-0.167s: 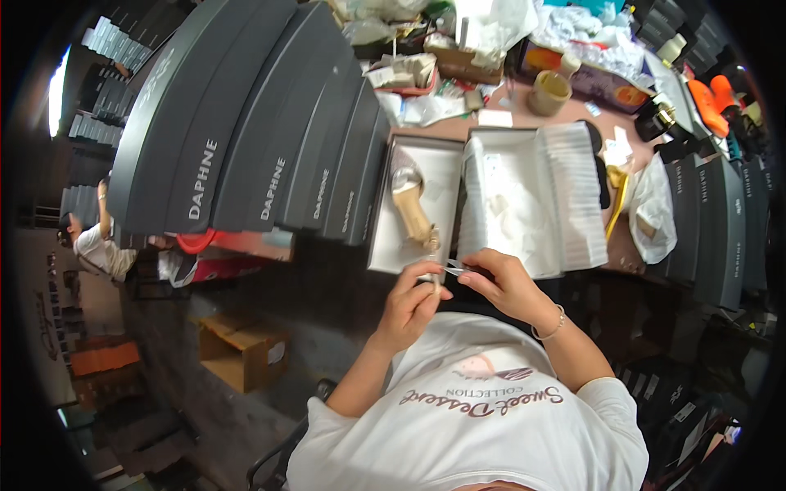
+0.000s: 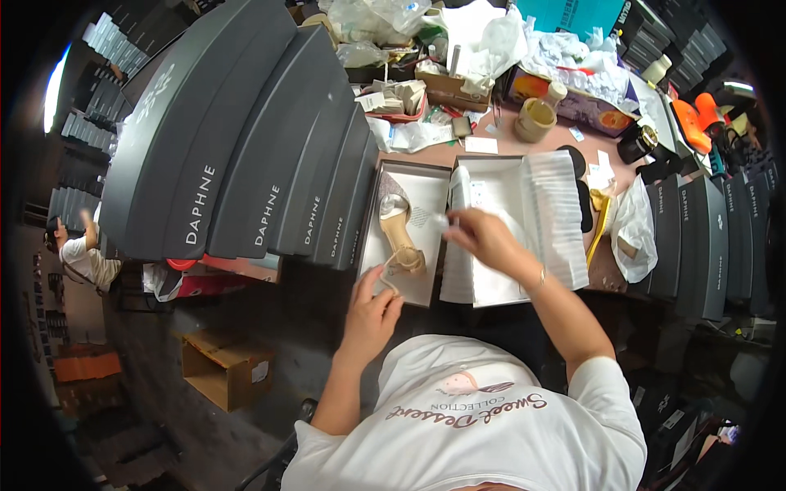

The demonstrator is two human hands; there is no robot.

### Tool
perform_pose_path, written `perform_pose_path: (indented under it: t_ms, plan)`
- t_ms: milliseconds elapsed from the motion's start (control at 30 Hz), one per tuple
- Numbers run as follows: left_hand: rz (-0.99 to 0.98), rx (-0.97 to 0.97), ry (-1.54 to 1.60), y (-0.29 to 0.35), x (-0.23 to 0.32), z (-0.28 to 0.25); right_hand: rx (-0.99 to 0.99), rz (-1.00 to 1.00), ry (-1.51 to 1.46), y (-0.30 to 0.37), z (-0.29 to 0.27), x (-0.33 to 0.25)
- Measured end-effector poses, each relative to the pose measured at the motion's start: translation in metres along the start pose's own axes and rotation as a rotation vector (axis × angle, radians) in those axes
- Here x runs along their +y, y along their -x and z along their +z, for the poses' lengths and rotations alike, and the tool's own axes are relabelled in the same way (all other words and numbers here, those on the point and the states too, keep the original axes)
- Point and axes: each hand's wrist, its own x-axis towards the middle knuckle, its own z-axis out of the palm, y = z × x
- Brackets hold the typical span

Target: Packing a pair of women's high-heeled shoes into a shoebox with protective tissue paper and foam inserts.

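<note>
A glittery-toed, beige-lined heeled shoe [image 2: 395, 222] lies in a grey box with a white inside [image 2: 427, 200]. Its thin pale ankle strap [image 2: 390, 281] is pinched between the fingers of my left hand [image 2: 372, 309], low at the box's near edge. Over the gap between this box and a second open one, my right hand [image 2: 489, 239] has its fingers closed on a small, whitish translucent piece [image 2: 443, 221], blurred by motion. The second box [image 2: 501, 176] shows a white inside, with a ribbed white wrapping sheet [image 2: 557, 221] draped over its right side.
Stacked dark shoeboxes [image 2: 246, 164] rise close on the left; more boxes [image 2: 696, 237] stand at right. A tape roll [image 2: 536, 121], a yellow-handled tool [image 2: 602, 221] and a plastic bag [image 2: 634, 237] lie on the table. An open carton [image 2: 225, 368] sits on the floor; another person [image 2: 82, 254] is far left.
My hands have parted: the right moved up and away with the small whitish piece, while the left shifted left with the strap. The view has tilted slightly.
</note>
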Motion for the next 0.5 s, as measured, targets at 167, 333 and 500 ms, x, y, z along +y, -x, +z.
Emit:
perform_pose_path:
  t_ms: [167,333,500]
  plan:
    - [-0.297,-0.084,0.066,0.002,0.002,-0.022,0.271,-0.038,0.436,-0.104,-0.022,0.048]
    - [-0.249,-0.044,0.070,-0.007,0.003,-0.034,-0.075,-0.539,-0.144,-0.053,0.018,-0.030]
    - [-0.270,-0.200,0.341,-0.016,0.021,-0.056,-0.301,-0.349,-0.272,0.014,0.046,-0.067]
